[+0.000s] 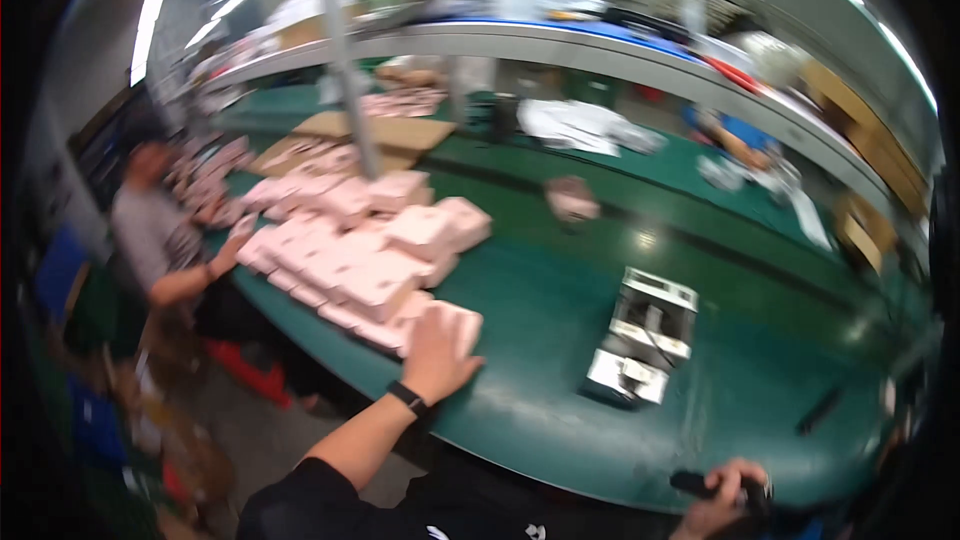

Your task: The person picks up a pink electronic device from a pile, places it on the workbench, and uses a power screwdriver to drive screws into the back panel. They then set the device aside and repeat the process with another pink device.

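A long green table (530, 370) spreads across a workshop, bending at its edges in the fisheye view. A raised shelf (400, 45) crosses above its far side, loaded with mixed goods. On the table's left half sits a heap of pale pink boxes (330, 255), stacked in layers and close to the near edge. Another person (155, 230) in a grey top is at the left, one hand near the heap. Behind the heap lies a brown cardboard sheet (415, 140) with more pink pieces on it. Right of centre, well apart from the heap, stands a white device (650, 380) with an open frame and dark parts inside. The wearer's left hand (436, 355), a black band (408, 398) at its wrist, is spread wide over the nearest pink box at the heap's right end; blur hides whether it grips or only rests there. The right hand (730, 495), at the lower right by the table's near edge, is closed around a dark tool (690, 483). A small pinkish item (572, 200) lies alone beyond the heap, and a thin black object (820, 410) lies far right.
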`<act>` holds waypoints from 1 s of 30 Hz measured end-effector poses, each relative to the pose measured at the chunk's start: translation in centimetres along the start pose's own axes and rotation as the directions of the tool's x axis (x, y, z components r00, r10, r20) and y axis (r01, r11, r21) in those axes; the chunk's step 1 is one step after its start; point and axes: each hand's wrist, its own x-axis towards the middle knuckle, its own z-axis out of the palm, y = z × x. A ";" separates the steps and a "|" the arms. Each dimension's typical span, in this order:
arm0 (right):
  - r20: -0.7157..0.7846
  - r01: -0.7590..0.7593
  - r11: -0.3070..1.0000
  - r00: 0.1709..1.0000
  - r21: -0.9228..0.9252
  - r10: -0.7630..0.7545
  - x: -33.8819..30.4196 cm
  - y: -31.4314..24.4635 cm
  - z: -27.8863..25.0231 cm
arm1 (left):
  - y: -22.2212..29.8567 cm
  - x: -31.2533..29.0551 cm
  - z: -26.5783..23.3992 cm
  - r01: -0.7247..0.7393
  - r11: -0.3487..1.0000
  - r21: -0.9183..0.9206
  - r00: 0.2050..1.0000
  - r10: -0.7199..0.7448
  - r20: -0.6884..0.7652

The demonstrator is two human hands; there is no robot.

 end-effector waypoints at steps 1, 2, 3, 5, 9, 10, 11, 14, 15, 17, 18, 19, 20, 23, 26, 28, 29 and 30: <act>0.014 0.026 0.999 1.000 -0.031 -0.026 0.4 1.0 -1.7 | -0.9 -0.5 0.2 -0.069 0.997 0.019 0.997 0.068 0.021; 0.079 -0.077 0.990 0.995 0.116 0.068 0.1 -0.3 0.0 | -1.4 -0.8 -0.3 -0.143 0.988 -0.054 0.985 0.147 0.086; 0.159 -0.181 0.957 0.976 0.228 0.147 -0.1 -2.5 1.6 | -1.9 -1.0 -0.6 -0.203 0.966 -0.158 0.964 0.226 0.138; 0.222 -0.120 0.964 0.973 0.239 0.066 0.2 -2.9 0.5 | -0.4 -1.4 -1.7 -0.280 0.867 -0.412 0.888 0.397 0.233; 0.352 -0.087 0.962 0.936 0.259 -0.010 2.1 -2.0 1.4 | 2.6 -4.0 0.4 -0.497 0.555 -0.667 0.700 0.711 0.069; 0.402 -0.110 0.960 0.916 0.256 -0.003 2.8 -1.6 1.5 | 3.3 -4.0 1.0 -0.495 0.556 -0.668 0.706 0.706 0.064; 0.403 -0.096 0.966 0.915 0.240 -0.009 3.5 -1.4 1.2 | 4.5 -4.0 1.1 -0.551 0.453 -0.701 0.648 0.761 -0.017; 0.468 -0.346 0.930 0.846 0.122 0.254 4.7 -0.1 -1.0 | 7.8 -3.4 2.1 -0.635 0.159 -0.756 0.486 0.843 -0.231; 0.315 -0.345 0.929 0.904 0.136 0.290 4.2 -0.1 -0.3 | 8.7 -3.0 2.3 -0.628 0.133 -0.767 0.456 0.862 -0.223; 0.212 -0.262 0.960 0.948 0.099 0.237 4.1 -0.1 2.3 | 10.8 -2.0 2.8 -0.605 0.049 -0.795 0.387 0.890 -0.240; 0.199 -0.289 0.941 0.947 0.178 0.254 3.8 -1.1 4.1 | 10.9 -1.5 3.6 -0.583 0.042 -0.812 0.398 0.885 -0.241; 0.261 -0.292 0.920 0.939 0.260 0.224 4.0 -1.7 5.4 | 10.6 -0.8 4.5 -0.556 0.023 -0.831 0.404 0.881 -0.246; 0.273 -0.283 0.907 0.941 0.311 0.200 4.3 -1.5 6.5 | 9.0 -0.1 3.6 -0.541 0.090 -0.836 0.494 0.839 -0.229; 0.209 -0.250 0.929 0.958 0.274 0.196 3.7 -0.9 8.9 | 4.3 1.8 2.7 -0.473 0.178 -0.863 0.608 0.774 -0.173; 0.145 -0.283 0.955 0.953 0.095 0.268 3.4 -0.8 8.8 | 4.1 2.4 2.4 -0.508 0.319 -0.800 0.589 0.806 -0.053; 0.187 -0.269 0.937 0.955 0.222 0.230 4.2 -2.1 10.5 | 4.4 1.7 3.9 -0.397 0.331 -0.856 0.613 0.790 0.021; 0.185 -0.273 0.939 0.954 0.208 0.236 4.6 -2.9 11.4 | 4.6 1.2 4.2 -0.334 0.347 -0.876 0.627 0.776 0.068; 0.231 -0.255 0.933 0.953 0.252 0.198 5.1 -4.2 12.3 | 5.3 1.1 4.2 -0.322 0.339 -0.884 0.627 0.776 0.070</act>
